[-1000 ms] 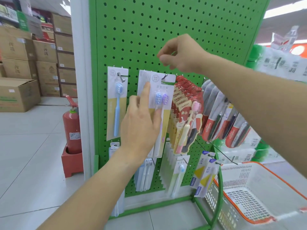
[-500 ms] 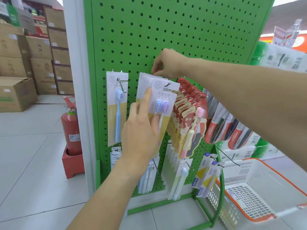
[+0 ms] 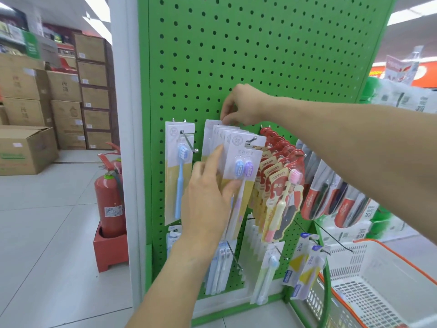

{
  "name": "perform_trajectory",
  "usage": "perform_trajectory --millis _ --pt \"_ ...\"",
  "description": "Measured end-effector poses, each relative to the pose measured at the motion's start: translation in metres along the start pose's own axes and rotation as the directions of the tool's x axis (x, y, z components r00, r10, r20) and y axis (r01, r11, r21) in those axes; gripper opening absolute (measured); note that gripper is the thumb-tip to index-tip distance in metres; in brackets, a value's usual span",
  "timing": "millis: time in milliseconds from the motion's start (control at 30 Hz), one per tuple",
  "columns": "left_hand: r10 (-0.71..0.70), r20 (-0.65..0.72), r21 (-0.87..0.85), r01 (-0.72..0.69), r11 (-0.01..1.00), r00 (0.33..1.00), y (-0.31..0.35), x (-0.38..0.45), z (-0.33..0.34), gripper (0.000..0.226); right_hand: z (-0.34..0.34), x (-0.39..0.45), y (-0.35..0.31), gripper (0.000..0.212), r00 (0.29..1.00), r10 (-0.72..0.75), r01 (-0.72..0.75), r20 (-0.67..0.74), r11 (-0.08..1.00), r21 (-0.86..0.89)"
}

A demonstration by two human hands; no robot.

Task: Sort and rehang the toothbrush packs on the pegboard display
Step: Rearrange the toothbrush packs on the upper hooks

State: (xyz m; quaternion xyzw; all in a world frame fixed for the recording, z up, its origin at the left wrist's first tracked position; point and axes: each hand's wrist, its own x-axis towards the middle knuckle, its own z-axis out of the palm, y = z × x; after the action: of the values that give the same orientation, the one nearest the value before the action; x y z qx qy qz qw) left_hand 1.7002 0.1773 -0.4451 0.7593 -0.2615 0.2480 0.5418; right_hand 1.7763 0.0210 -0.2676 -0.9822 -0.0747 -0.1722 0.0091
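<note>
A row of white-and-yellow twin toothbrush packs (image 3: 244, 151) hangs on a hook in the middle of the green pegboard (image 3: 260, 55). My left hand (image 3: 205, 200) holds the row from the left, with the thumb on the front pack and the index finger stretched up along its side. My right hand (image 3: 241, 105) pinches the top edge of the rearmost packs against the board. To the left, a single blue toothbrush pack (image 3: 179, 166) hangs alone. Red canban packs (image 3: 279, 176) and Colgate packs (image 3: 331, 197) hang to the right.
More toothbrush packs (image 3: 220, 263) hang on the lower hooks. A white basket with an orange rim (image 3: 378, 268) stands at the lower right. Left of the board there is a red fire extinguisher (image 3: 110, 200), and cardboard boxes (image 3: 23, 150) are stacked behind it.
My right hand came down from the bare board onto the top of the rear twin packs. My left hand stayed on the row, and the view moved closer.
</note>
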Motion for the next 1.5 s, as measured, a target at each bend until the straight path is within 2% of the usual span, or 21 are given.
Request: perform_trajectory --millis 233,367,500,633,767,867,933,1033,1133,1233,1300,1400,1467,1500 --pt "-0.015 0.037 -0.008 0.015 1.000 0.999 -0.002 0.000 -0.012 0.069 -0.003 -0.002 -0.013 0.011 0.993 -0.110 0.110 -0.045 0.994 -0.007" --pt "0.022 -0.082 -0.092 -0.030 0.995 0.996 -0.003 -0.003 -0.020 0.037 -0.001 -0.009 -0.014 0.006 0.970 -0.239 0.240 0.034 0.937 -0.252" --pt "-0.002 -0.191 -0.032 -0.005 0.999 0.982 -0.008 -0.003 -0.020 0.009 -0.002 -0.019 -0.016 0.007 0.934 -0.356 0.336 -0.021 0.897 -0.288" --pt "-0.015 -0.255 -0.009 0.013 1.000 0.967 -0.014 -0.004 -0.018 0.009 -0.009 -0.026 -0.020 0.009 0.900 -0.430 0.400 -0.065 0.878 -0.264" --pt "0.065 -0.361 -0.041 -0.086 0.995 0.930 -0.008 -0.007 -0.017 0.016 -0.014 -0.035 -0.018 0.007 0.856 -0.512 0.473 -0.063 0.828 -0.302" --pt "0.164 -0.469 -0.047 -0.210 0.977 0.868 0.001 -0.007 -0.019 0.016 -0.015 -0.043 -0.017 0.014 0.796 -0.582 0.523 -0.166 0.799 -0.296" --pt "0.187 -0.518 -0.078 -0.264 0.961 0.835 0.008 -0.007 -0.022 0.015 -0.017 -0.047 -0.018 0.023 0.751 -0.613 0.548 -0.245 0.786 -0.285" --pt "0.195 -0.546 -0.110 -0.300 0.948 0.815 0.019 -0.005 -0.027 0.011 -0.022 -0.052 -0.019 0.022 0.705 -0.643 0.569 -0.300 0.764 -0.303" --pt "0.252 -0.539 -0.044 -0.326 0.944 0.804 0.025 -0.005 -0.029 0.016 -0.026 -0.061 -0.019 0.020 0.645 -0.686 0.605 -0.336 0.727 -0.323" --pt "0.230 -0.501 -0.058 -0.298 0.953 0.834 0.041 -0.005 -0.035 0.024 -0.025 -0.075 -0.023 0.018 0.570 -0.725 0.641 -0.386 0.687 -0.344" --pt "0.232 -0.448 -0.089 -0.302 0.949 0.863 0.058 -0.005 -0.041 0.032 -0.025 -0.087 -0.026 0.018 0.548 -0.724 0.644 -0.419 0.685 -0.341" --pt "0.197 -0.270 -0.110 -0.233 0.966 0.942 0.074 -0.004 -0.048 0.035 -0.021 -0.110 -0.028 0.014 0.593 -0.657 0.634 -0.466 0.737 -0.234" --pt "0.210 -0.214 -0.085 -0.232 0.969 0.954 0.077 -0.007 -0.049 0.017 -0.014 -0.130 -0.030 0.009 0.651 -0.573 0.607 -0.497 0.787 -0.112" --pt "0.230 -0.220 -0.051 -0.246 0.968 0.948 0.078 -0.008 -0.050 0.025 -0.009 -0.140 -0.031 0.007 0.676 -0.512 0.581 -0.530 0.813 -0.045"
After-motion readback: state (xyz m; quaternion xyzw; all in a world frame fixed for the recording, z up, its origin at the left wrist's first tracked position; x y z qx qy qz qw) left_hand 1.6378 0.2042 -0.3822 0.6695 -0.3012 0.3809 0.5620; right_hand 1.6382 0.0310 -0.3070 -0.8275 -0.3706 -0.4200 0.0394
